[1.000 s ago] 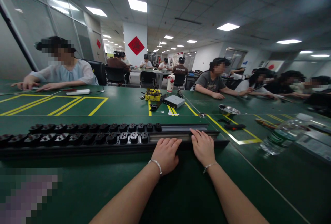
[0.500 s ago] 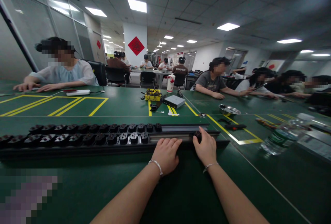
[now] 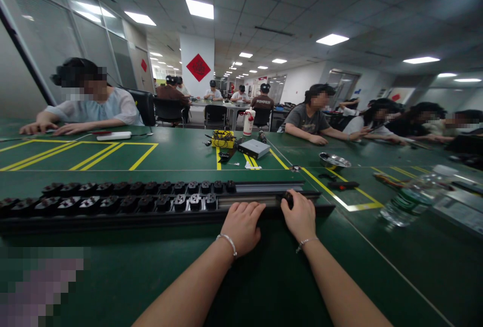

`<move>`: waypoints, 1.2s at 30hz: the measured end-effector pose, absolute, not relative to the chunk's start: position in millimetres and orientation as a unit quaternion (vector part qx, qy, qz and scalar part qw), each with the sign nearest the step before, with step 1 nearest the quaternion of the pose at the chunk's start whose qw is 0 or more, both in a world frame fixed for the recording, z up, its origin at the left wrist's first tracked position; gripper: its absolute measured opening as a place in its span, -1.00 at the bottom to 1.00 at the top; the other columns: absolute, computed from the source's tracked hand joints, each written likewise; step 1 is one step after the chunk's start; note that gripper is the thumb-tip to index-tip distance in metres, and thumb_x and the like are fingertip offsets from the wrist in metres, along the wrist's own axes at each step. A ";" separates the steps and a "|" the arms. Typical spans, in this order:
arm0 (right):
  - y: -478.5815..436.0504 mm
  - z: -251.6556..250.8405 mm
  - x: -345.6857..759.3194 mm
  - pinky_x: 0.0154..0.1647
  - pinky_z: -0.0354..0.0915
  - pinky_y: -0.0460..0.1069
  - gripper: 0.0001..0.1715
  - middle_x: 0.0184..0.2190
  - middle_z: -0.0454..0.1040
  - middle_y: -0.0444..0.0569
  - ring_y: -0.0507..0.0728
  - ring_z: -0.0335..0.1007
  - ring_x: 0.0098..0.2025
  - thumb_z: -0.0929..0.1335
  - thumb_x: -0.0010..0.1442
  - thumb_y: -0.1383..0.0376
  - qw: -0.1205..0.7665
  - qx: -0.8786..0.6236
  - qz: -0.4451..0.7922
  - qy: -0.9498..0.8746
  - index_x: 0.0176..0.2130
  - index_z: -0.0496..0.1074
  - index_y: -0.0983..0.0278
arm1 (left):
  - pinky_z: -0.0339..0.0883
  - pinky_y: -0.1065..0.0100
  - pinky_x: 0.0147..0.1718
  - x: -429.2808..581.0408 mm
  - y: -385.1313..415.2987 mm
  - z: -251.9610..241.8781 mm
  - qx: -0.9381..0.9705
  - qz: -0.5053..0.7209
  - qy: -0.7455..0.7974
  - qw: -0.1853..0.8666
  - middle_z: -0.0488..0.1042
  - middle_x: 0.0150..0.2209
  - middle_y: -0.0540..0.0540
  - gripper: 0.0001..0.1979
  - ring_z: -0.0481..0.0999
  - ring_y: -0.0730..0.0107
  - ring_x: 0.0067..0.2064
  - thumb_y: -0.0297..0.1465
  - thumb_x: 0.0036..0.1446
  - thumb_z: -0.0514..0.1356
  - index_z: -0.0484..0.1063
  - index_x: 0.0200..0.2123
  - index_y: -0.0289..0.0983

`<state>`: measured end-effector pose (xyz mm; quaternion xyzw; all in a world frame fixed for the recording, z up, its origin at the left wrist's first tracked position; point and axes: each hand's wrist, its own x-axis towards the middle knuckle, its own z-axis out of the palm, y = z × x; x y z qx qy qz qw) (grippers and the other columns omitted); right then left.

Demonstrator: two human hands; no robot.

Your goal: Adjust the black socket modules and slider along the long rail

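Two long black rails (image 3: 241,216) lie side by side across the table in front of me. Rows of black plug-like pieces (image 3: 145,203) with metal prongs fill their left and middle parts. My left hand (image 3: 243,226) has its fingers bent over the near rail's front edge, just right of the last piece in that row. Near the right end of the same rail, my right hand (image 3: 301,216) grips a small black plug-like piece (image 3: 289,198) between thumb and fingers. The hand partly covers this piece, and its prongs do not show clearly.
A water bottle (image 3: 415,198) stands to the right, beyond a metal bowl (image 3: 335,160). Farther back are a grey box (image 3: 254,148), a yellow basket with cables (image 3: 223,139) and a white-and-red bottle (image 3: 248,121). People sit across the green table (image 3: 181,156).
My right fingertips have dipped slightly over the small black piece. My left hand and the rails look unmoved. The head of the person at left is a little lower.
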<state>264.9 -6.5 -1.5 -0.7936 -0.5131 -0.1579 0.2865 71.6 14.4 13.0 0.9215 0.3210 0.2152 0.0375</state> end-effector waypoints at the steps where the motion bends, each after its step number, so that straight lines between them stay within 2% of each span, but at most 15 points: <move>1: -6.4 -1.2 264.9 0.06 -0.03 0.12 -0.56 -0.09 0.38 0.07 0.20 0.20 0.01 0.17 0.09 0.19 0.286 -0.794 -0.157 -0.514 -0.06 0.30 0.31 | 0.01 0.17 0.04 71.6 14.4 13.1 0.921 0.217 0.320 0.037 0.25 0.09 -0.01 -0.45 0.21 0.26 0.04 -0.37 -0.01 0.09 0.09 0.10 -0.12; 36: -6.1 0.2 270.9 0.05 0.01 0.08 -0.54 -0.11 0.40 0.10 0.19 0.25 -0.04 0.19 0.06 0.24 0.293 -0.803 -0.147 -0.498 -0.05 0.31 0.37 | 0.01 0.16 0.02 71.6 15.8 9.1 0.919 0.235 0.315 0.042 0.27 0.08 -0.01 -0.45 0.22 0.26 0.03 -0.37 -0.03 0.09 0.10 0.09 -0.13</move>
